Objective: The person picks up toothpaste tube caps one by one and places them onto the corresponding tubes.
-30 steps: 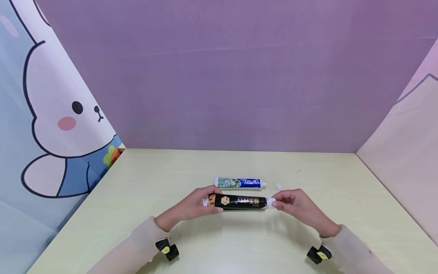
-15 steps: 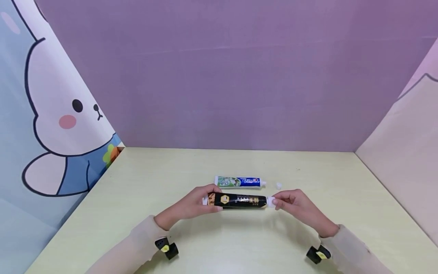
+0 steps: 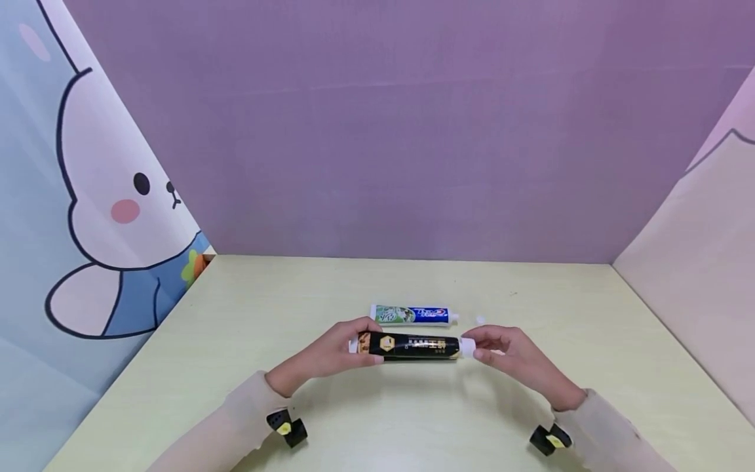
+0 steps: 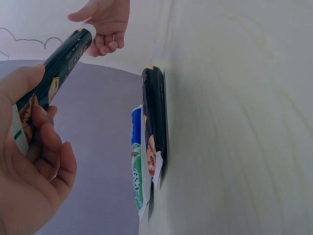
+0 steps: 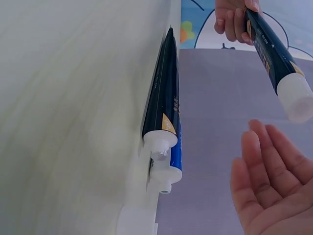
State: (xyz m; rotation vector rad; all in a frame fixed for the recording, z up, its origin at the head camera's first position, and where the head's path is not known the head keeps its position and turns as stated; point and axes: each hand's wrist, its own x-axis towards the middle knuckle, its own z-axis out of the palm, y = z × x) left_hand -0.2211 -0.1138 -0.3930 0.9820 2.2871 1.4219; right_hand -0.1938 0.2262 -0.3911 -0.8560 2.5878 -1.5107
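Observation:
My left hand grips the tail end of a black toothpaste tube, thumb on one side and fingers on the other. The tube's white cap points right, towards my right hand. Those fingers are spread loosely around the cap, apart from it in the right wrist view. A second black toothpaste tube lies on the table, its nozzle uncapped; in the head view the held tube hides it. Just behind lies a blue and green toothpaste tube, also with a bare nozzle.
A small white cap lies on the pale table, right of the blue and green tube. A purple panel stands at the back. Printed cloths hang at the left and right sides.
My right fingers have loosened from the held tube's white cap, which they pinched before, and now stand slightly apart. My left hand keeps its grip, nearly still.

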